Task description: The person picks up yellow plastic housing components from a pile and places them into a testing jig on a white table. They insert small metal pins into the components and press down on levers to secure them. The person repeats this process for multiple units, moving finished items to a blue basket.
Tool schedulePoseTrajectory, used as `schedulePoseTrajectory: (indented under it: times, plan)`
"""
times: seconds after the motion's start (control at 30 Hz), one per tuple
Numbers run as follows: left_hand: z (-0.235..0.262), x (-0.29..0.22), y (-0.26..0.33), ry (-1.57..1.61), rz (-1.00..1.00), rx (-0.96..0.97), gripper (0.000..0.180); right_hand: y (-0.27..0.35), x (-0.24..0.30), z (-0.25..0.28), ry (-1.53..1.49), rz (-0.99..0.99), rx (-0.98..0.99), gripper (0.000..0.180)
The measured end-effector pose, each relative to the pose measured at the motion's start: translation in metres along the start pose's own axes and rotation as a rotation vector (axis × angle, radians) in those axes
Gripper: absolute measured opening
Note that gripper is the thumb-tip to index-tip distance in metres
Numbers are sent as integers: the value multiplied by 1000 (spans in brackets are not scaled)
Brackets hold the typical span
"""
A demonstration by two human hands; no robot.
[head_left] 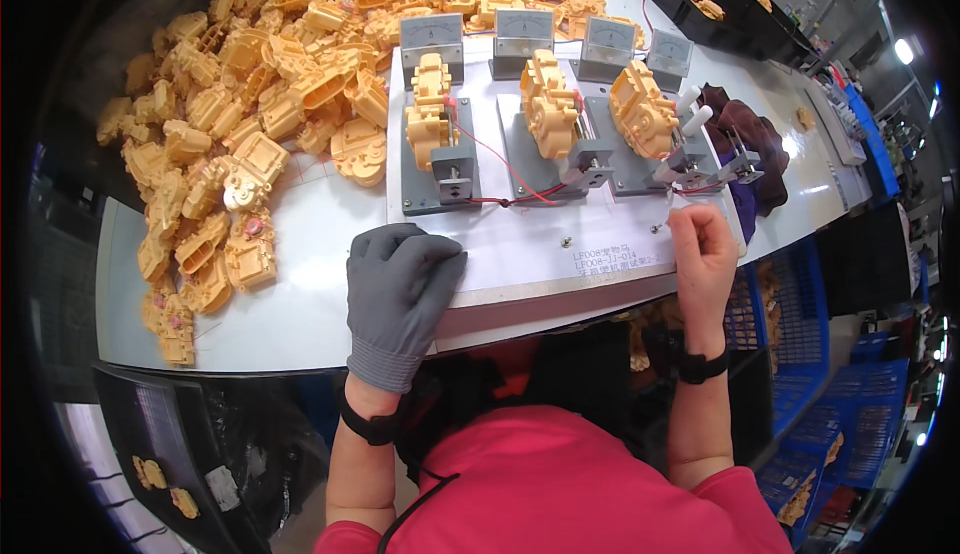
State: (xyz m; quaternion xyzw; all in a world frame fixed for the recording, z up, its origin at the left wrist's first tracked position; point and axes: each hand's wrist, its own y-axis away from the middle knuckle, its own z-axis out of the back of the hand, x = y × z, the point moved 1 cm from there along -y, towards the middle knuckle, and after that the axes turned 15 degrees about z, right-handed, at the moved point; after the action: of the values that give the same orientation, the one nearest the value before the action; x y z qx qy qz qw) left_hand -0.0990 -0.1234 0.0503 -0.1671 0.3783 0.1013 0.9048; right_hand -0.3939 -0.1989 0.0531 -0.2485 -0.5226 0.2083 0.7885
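Observation:
My left hand (393, 289), in a grey knit glove, rests at the front left of a white board (520, 239). Its fingers are curled in, and nothing shows in them. Bare and closed, my right hand (703, 254) is by the board's front right corner; whatever its fingertips may pinch is hidden. Behind my hands, three grey fixtures hold yellow plastic gear housings: a left housing (430, 114), a middle housing (549, 106) and a right housing (642, 111). Thin red wires (500, 201) run between the clamp blocks at their front. Analog meters, a left one (432, 44) among them, stand behind.
A large heap of yellow housings (250, 84) covers the table's left and back. To the right lies dark crumpled cloth (755, 144). A black bin (735, 9) stands at the far right. Blue crates (840, 424) are below the table at right, and a black container (170, 454) at left.

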Motion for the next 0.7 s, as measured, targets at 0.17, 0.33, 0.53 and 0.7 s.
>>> schedulePoseTrajectory:
  times: [0.17,0.33,0.53,0.7]
  plan:
    - [26,10,-14,369,161,243,36,11,55,-47,-190,283,246,16]
    - [61,-7,-70,315,207,256,46,-4,81,-110,-369,305,285,44]
    - [61,-54,-120,213,344,547,72,-6,76,-127,-338,396,241,48]
    - [43,-63,-147,-27,390,596,96,-3,71,-133,-464,319,238,52]
